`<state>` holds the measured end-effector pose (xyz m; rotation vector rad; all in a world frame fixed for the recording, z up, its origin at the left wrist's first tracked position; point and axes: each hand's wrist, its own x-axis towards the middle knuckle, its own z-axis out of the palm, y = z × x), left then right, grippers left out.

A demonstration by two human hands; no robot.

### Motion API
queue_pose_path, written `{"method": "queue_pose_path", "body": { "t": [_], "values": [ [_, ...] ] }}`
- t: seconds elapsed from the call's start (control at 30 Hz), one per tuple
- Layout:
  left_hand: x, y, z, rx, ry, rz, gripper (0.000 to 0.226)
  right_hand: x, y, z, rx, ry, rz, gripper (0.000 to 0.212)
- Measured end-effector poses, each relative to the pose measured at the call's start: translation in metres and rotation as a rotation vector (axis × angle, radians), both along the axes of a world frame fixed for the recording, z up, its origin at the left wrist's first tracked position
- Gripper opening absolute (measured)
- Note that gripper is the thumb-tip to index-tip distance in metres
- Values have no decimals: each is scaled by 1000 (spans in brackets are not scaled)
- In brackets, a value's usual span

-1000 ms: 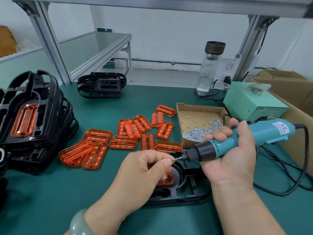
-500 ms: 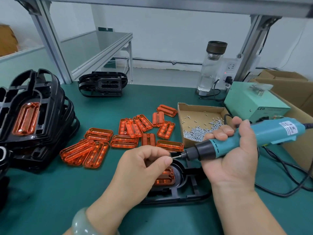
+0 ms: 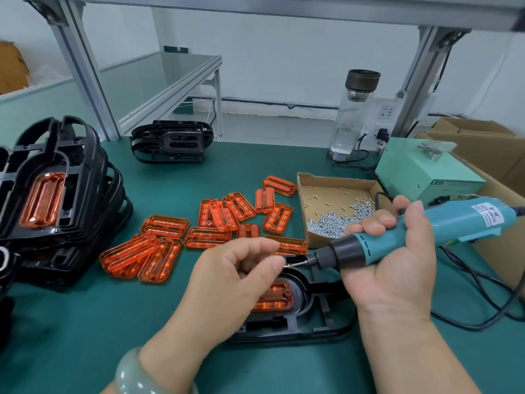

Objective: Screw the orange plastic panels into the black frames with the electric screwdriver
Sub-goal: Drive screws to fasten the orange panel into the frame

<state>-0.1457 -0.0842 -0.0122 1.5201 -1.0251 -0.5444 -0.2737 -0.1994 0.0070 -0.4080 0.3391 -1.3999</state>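
Translucent ribbed orange panel (image 3: 274,298), glossy black frame (image 3: 326,318)

"LED" was what you could read on the front of the pale green power box (image 3: 426,177). The white label (image 3: 487,215) on your electric screwdriver (image 3: 443,227) carried print too blurred to read.

1. Grips the electric screwdriver (image 3: 420,231) in the right hand (image 3: 395,268) near the table's (image 3: 85,336) right edge, bit (image 3: 298,264) pointing left.
2. Pinches a small screw (image 3: 286,266) against the bit's tip with the left hand (image 3: 235,277).
3. Under both hands, near the front edge: a black frame (image 3: 321,317) lying flat, an orange panel (image 3: 274,298) seated in it.
4. Mid-table: loose orange panels (image 3: 224,220), a cardboard tray of screws (image 3: 326,191) just right of them.
5. Along the left edge: stacked black frames (image 3: 56,194).
6. At the far right corner: a green power box (image 3: 426,172).
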Motion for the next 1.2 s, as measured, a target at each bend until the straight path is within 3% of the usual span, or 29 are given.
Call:
{"method": "queue_pose_path", "body": {
  "t": [0.17,0.33,0.8,1.2],
  "values": [
    [20,6,-2,175,-423,29,21,-5,-5,0,39,73,-45,10],
    [15,7,-4,285,-602,-70,3,-6,-8,0,29,140,-88,13],
    [11,4,-9,453,-741,-102,16,1,1,-6,-261,347,-83,5],
    [11,4,-11,435,-725,-103,15,4,0,-8,-320,388,-87,3]
  ]
}}
